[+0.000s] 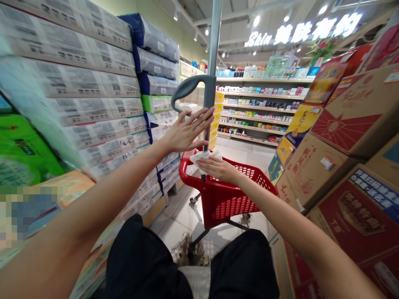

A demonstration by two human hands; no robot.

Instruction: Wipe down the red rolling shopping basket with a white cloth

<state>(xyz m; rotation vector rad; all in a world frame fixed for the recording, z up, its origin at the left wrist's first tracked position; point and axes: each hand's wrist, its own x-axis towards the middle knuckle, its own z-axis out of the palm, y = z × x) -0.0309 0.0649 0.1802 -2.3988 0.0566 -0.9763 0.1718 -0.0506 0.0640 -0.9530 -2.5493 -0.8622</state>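
A red plastic shopping cart (218, 207) with a perforated basket stands in front of my knees. From its near end rises a metal pole (215, 37) with a grey looped handle (187, 85). My left hand (187, 133) lies against the pole just below this handle, its fingers stretched out and spread. Lower down, my right hand (220, 168) presses a folded white wipe (201, 156) around the pole near the basket's rim. Part of the wipe is hidden under the right fingers.
Tall stacks of plastic-wrapped packs (93, 79) rise at the left. Printed cartons (349, 116) are piled at the right. Behind the cart, shelves (262, 95) hold many small boxes. White floor tiles (240, 147) lie between the stacks.
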